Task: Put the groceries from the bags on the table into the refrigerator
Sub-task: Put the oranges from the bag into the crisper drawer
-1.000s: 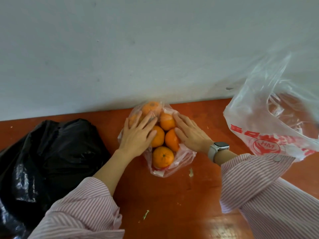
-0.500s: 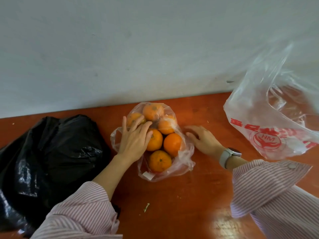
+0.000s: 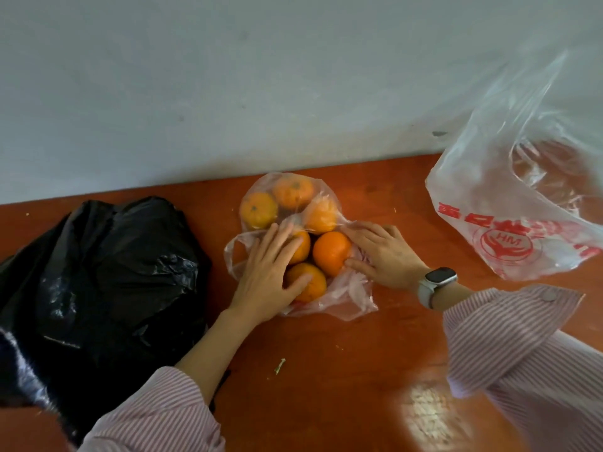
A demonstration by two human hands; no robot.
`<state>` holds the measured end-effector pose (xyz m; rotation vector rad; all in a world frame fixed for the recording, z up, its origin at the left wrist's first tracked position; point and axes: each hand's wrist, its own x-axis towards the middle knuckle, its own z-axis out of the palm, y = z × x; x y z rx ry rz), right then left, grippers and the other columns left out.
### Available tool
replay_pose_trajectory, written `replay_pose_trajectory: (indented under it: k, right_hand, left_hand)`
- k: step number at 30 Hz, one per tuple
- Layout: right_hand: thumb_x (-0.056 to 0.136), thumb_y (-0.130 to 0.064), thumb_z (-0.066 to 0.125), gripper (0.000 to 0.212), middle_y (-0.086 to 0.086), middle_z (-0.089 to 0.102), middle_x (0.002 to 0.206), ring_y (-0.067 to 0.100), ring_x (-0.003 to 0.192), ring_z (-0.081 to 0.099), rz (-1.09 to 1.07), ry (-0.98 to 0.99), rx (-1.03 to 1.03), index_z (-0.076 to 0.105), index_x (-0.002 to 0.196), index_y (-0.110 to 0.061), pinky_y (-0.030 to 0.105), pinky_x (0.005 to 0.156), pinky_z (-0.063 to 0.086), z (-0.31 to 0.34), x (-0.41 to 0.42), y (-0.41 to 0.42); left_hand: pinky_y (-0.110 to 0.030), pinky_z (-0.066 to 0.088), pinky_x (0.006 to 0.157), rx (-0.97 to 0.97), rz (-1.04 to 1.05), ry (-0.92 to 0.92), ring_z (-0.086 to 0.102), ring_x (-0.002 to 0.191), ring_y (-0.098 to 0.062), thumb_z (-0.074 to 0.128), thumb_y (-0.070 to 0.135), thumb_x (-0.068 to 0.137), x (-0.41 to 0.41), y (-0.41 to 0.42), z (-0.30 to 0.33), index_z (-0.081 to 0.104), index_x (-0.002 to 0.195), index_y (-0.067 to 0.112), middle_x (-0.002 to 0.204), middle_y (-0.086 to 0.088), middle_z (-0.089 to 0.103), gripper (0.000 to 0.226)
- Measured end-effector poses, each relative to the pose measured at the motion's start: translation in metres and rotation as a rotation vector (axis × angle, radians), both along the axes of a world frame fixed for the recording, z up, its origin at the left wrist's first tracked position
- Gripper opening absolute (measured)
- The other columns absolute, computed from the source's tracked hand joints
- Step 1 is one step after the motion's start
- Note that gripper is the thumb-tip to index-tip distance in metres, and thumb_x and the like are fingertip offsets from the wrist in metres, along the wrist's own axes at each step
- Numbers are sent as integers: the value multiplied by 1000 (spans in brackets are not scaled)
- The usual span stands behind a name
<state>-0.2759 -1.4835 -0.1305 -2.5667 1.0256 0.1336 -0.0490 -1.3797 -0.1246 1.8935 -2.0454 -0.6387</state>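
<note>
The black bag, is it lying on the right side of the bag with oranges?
No, the black bag lies on the table to the left of the oranges.

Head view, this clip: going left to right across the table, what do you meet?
Black plastic bag → left hand → thin clear bag of oranges → right hand → smartwatch on that wrist → white plastic bag with red print.

The clear plastic bag (image 3: 509, 203) bears a red "HM" logo.
</note>
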Motion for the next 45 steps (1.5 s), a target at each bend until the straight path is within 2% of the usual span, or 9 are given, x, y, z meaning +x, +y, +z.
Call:
replay_pose_trajectory:
  k: [5, 8, 12, 18, 24, 30, 35, 41, 45]
  right_hand:
    - [91, -48, 41, 65, -10, 9, 155, 18, 143, -2, 15, 191, 6, 11, 146, -29, 47, 113, -2, -8, -8, 9]
    - [84, -22, 47, 68, -4, 18, 154, 16, 143, 6, -107, 84, 85, 17, 145, -22, 50, 115, -1, 2, 3, 19]
    - [78, -30, 39, 48, 5, 58, 121, 24, 110, 53, -224, -162, -216, 52, 123, -16, 45, 92, 35, 22, 11, 32]
    - [84, -48, 52, 70, 6, 33, 143, 26, 126, 37, -91, 19, -78, 22, 141, -20, 42, 97, 32, 19, 32, 33]
    - [80, -51, 60, 86, 5, 33, 145, 27, 128, 36, -305, -11, 6, 12, 143, -17, 48, 97, 32, 10, 46, 45]
    - [77, -44, 62, 76, 6, 42, 135, 25, 126, 37, -378, -172, 67, 24, 138, -16, 45, 101, 29, 10, 35, 62]
    - [73, -32, 69, 75, 7, 40, 134, 25, 127, 35, -454, -432, 84, 30, 135, -14, 43, 102, 30, 21, 23, 89]
    - [75, -23, 69, 75, 4, 32, 130, 20, 114, 40, -536, -638, 269, 24, 135, -21, 37, 91, 44, 35, 5, 115]
    - [76, -18, 71, 77, -4, 21, 122, 14, 104, 38, -588, -646, 337, 22, 136, -26, 16, 77, 43, 42, -13, 133]
  left_hand:
    - [-50, -4, 111, 143, -102, -140, -34, 134, -14, 54, 72, 69, -4, 5, 6, 26, 142, 31, 145, 10, -32, 88]
    - [-53, -4, 113, 144, -148, -232, -35, 134, -22, 64, 65, 67, -3, 7, 7, 27, 140, 31, 145, 5, -34, 89]
    - [-52, 1, 115, 93, -110, -181, -29, 137, -23, 73, 54, 65, -6, 10, 6, 40, 131, 26, 149, 5, -26, 79]
    - [-47, 7, 116, -3, 38, -98, -12, 142, -17, 77, 45, 63, -11, 27, 2, 46, 122, 19, 155, -2, 1, 71]
    - [-47, 41, 93, -90, 232, -197, 50, 113, -30, 83, 50, 46, -20, 53, -3, 53, 111, 14, 118, -7, 56, 80]
    - [-48, 23, 106, 100, 441, -132, 33, 127, -26, 71, 62, 61, -30, 51, -4, 38, 132, 22, 135, -4, 44, 89]
    - [-53, 21, 108, 210, 535, 32, 28, 131, -31, 69, 73, 50, -33, 49, -1, 40, 131, 26, 139, -7, 40, 98]
    - [-55, 29, 102, -44, 595, 96, 36, 126, -27, 77, 61, 50, -51, 63, 13, 48, 118, 16, 132, -6, 47, 87]
    - [-28, 44, 86, -183, 581, 304, 50, 110, -18, 83, 30, 60, -62, 86, 47, 43, 120, 21, 115, 3, 48, 73]
